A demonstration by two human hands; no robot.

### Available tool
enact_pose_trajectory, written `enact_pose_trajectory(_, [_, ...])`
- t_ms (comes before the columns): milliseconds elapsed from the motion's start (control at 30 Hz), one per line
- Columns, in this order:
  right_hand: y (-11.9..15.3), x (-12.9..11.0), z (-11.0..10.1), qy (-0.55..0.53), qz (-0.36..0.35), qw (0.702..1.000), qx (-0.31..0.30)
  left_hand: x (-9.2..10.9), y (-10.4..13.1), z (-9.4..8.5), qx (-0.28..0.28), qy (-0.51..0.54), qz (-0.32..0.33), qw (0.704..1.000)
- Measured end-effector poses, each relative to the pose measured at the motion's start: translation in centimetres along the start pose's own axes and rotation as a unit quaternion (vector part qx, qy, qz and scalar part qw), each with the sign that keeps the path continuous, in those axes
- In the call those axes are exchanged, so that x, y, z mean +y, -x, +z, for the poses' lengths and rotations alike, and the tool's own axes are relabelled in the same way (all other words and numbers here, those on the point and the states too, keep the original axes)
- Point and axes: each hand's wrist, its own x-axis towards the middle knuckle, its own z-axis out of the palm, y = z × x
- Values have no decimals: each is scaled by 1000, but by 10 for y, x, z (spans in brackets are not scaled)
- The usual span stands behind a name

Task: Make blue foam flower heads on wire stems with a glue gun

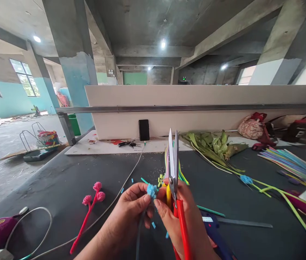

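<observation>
My left hand (134, 205) pinches a small fuzzy light-blue flower (152, 190) between thumb and fingertips. A thin dark stem runs down beneath it. My right hand (189, 220) is closed around red-handled scissors (173, 162), whose blades point upward and stand slightly apart. The right thumb tip lies close by the blue flower; whether it touches cannot be made out. Small cut pieces, light-green bits (160, 179) and blue bits (153, 225), are scattered around. To the left lies a pink stem with fuzzy pink flower heads (94, 195).
A black phone (143, 130) leans against the back panel, near keys (128, 143). Green leaves (212, 144) lie behind, colored pipe cleaners (291, 169) at right. A pale cable (115, 198) crosses the dark table. A dark-blue tool (214, 229) sits beside my right hand.
</observation>
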Motion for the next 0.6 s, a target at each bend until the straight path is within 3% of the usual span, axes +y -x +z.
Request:
enact_pose_trajectory(167, [6,-2,11,4,8,998,59,-3,-2,0,5,2,15,1000])
enact_pose_trajectory(300, [4,4,14,25,30,997,61,0,-1,4,8,2,20,1000])
enact_pose_trajectory(400, [3,10,14,56,9,996,70,3,1,7,21,-10,13,1000])
enact_pose_trajectory(600, [3,2,13,-15,48,995,84,5,1,7,38,-20,-9,999])
